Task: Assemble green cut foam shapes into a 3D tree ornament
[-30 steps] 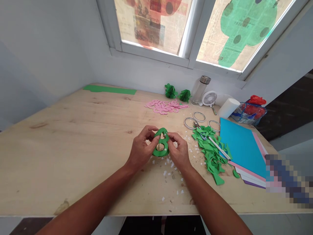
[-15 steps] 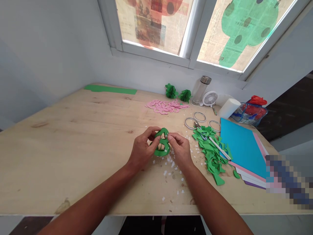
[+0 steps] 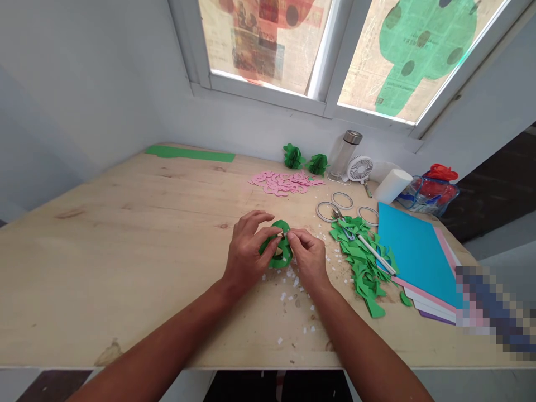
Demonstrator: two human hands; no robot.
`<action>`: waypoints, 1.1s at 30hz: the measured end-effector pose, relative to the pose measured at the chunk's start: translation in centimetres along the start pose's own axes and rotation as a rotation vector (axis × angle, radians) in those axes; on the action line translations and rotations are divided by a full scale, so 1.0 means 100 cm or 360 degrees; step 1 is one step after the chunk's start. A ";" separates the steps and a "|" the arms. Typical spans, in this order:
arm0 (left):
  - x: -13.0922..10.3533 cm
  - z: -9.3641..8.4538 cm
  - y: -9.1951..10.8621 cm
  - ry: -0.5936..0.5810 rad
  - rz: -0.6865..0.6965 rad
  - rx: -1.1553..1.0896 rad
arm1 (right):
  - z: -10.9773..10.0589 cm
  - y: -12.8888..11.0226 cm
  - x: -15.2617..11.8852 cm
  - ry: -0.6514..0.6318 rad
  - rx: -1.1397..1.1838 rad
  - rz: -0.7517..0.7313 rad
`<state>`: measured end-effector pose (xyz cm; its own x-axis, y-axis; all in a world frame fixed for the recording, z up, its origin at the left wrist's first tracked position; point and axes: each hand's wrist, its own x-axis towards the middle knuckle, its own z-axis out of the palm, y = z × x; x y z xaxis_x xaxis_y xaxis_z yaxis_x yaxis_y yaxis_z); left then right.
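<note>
A green paper cutout [image 3: 286, 258], shaped with openings like a figure eight, is held up over the table between my hands. My right hand [image 3: 309, 255] pinches its upper right edge between thumb and fingertips. My left hand [image 3: 250, 248] has thumb and index tip brought close together at the middle of the cutout, beside the right fingertips; its other fingers are raised. What the left pinch holds is too small to make out. Small white scraps [image 3: 296, 282] lie scattered on the table below, and a tiny white piece sits on the cutout.
Green paper offcuts [image 3: 364, 273] lie to the right, with scissors [image 3: 345, 226] and a white pen [image 3: 374, 254] on top. Tape rolls [image 3: 326, 211], blue sheets [image 3: 412, 245], pink scraps [image 3: 280, 183], a bottle [image 3: 345, 156] and a small fan [image 3: 360, 168] stand or lie farther back.
My left hand has let go of the cutout's left side. Its thumb and index have moved right to the cutout's middle, and the other fingers have lifted. The right hand keeps its pinch.
</note>
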<state>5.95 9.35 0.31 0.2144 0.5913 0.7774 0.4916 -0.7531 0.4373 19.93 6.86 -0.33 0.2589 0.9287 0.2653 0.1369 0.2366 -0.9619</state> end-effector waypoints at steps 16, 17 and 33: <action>0.001 0.000 -0.001 -0.0069 0.0031 0.0154 | 0.001 -0.001 -0.003 -0.0036 -0.0152 -0.0236; 0.002 0.000 -0.001 -0.0058 0.0037 0.0157 | 0.001 -0.001 -0.003 -0.0046 -0.0167 -0.0260; 0.004 -0.004 0.000 0.0005 0.0154 0.0282 | 0.001 -0.001 -0.008 -0.0081 -0.0610 -0.0527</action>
<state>5.72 9.52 0.77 0.2655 0.5176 0.8134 0.6097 -0.7437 0.2742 19.58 6.16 -0.47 0.0967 0.8366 0.5392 0.5471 0.4079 -0.7310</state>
